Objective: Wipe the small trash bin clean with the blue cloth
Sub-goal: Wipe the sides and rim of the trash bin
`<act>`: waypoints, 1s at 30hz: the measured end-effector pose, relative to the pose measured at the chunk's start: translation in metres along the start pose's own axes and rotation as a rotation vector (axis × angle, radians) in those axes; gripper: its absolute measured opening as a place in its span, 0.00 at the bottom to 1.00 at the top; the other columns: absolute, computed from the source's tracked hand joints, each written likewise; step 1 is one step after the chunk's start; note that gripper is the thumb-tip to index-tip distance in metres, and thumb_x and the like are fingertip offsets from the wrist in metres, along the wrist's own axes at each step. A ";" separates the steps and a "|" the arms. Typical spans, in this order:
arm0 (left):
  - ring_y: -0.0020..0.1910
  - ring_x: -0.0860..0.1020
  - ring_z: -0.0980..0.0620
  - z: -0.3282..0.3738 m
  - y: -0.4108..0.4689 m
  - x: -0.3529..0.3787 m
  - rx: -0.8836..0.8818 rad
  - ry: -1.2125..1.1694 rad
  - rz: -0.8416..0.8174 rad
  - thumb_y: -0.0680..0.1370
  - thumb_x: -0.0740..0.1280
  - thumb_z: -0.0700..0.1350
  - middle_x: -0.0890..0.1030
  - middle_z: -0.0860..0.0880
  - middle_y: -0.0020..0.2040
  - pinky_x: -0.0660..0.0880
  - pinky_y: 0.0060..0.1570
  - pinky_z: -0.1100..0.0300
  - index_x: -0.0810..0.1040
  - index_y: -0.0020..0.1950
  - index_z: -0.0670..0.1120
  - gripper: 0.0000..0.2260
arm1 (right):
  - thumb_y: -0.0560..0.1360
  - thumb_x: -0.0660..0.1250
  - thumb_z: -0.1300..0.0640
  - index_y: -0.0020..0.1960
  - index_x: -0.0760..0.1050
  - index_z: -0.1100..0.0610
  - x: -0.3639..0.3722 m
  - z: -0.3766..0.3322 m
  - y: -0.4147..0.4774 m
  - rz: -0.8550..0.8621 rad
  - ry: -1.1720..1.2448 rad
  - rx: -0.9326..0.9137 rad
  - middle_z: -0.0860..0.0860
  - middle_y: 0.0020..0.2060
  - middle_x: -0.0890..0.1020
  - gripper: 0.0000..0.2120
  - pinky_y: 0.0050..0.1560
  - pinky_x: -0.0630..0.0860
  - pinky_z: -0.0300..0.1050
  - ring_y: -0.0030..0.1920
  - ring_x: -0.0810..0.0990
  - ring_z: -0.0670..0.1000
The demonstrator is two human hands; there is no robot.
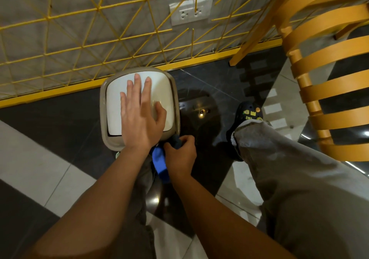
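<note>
Left hand (139, 117) lies flat, fingers straight and spread, on the white lid (115, 99) of the small trash bin (103, 119), likely pinning it steady. Right hand (179, 154), at the bin's near edge, curls tight round the blue cloth (159, 162), apparently to rub that side. Behind the bin, a yellow wire grid (97, 9).

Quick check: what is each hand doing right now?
Left hand: open, flat on the white lid of the small beige trash bin.
Right hand: grips the crumpled blue cloth.
</note>
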State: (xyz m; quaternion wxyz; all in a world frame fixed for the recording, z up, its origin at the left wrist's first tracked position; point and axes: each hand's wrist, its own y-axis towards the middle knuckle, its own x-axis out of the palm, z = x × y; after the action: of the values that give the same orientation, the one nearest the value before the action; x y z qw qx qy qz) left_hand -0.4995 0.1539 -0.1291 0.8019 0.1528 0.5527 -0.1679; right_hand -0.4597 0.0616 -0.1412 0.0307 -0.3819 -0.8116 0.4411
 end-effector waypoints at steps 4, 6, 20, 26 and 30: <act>0.75 0.55 0.39 -0.001 0.000 0.001 0.017 -0.007 0.002 0.78 0.56 0.47 0.59 0.39 0.75 0.52 0.72 0.45 0.59 0.74 0.42 0.25 | 0.69 0.71 0.62 0.58 0.69 0.57 -0.005 -0.009 0.003 -0.031 -0.168 -0.140 0.51 0.59 0.72 0.20 0.54 0.71 0.36 0.59 0.74 0.50; 0.75 0.56 0.39 -0.001 0.000 0.001 0.015 -0.006 0.002 0.78 0.55 0.47 0.59 0.39 0.75 0.52 0.72 0.45 0.60 0.74 0.42 0.25 | 0.70 0.70 0.62 0.59 0.69 0.57 -0.006 -0.010 0.005 -0.043 -0.206 -0.169 0.52 0.59 0.71 0.19 0.54 0.69 0.35 0.59 0.73 0.50; 0.75 0.55 0.38 0.002 0.001 0.001 0.011 0.024 -0.007 0.78 0.54 0.47 0.59 0.39 0.75 0.51 0.73 0.45 0.60 0.74 0.42 0.25 | 0.69 0.69 0.65 0.41 0.68 0.56 -0.038 -0.042 0.056 -0.267 -0.507 -0.464 0.57 0.46 0.78 0.10 0.34 0.62 0.27 0.43 0.72 0.48; 0.75 0.54 0.39 0.001 0.003 0.001 -0.013 0.042 -0.029 0.77 0.53 0.49 0.59 0.41 0.75 0.50 0.73 0.45 0.59 0.74 0.43 0.25 | 0.71 0.68 0.63 0.41 0.66 0.57 -0.034 -0.079 0.074 -0.335 -0.662 -0.489 0.55 0.43 0.75 0.10 0.43 0.67 0.40 0.44 0.72 0.49; 0.75 0.54 0.41 0.003 0.002 0.002 -0.033 0.028 -0.021 0.77 0.53 0.49 0.59 0.42 0.75 0.49 0.73 0.47 0.60 0.74 0.45 0.25 | 0.72 0.67 0.63 0.46 0.73 0.61 -0.029 -0.084 0.076 -0.302 -0.682 -0.550 0.61 0.49 0.78 0.05 0.44 0.70 0.42 0.48 0.76 0.56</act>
State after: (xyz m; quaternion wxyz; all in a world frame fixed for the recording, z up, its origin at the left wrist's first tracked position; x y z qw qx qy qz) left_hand -0.4952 0.1544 -0.1292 0.7946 0.1363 0.5682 -0.1651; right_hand -0.3614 0.1250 -0.1382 -0.2763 -0.0865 -0.9088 0.3004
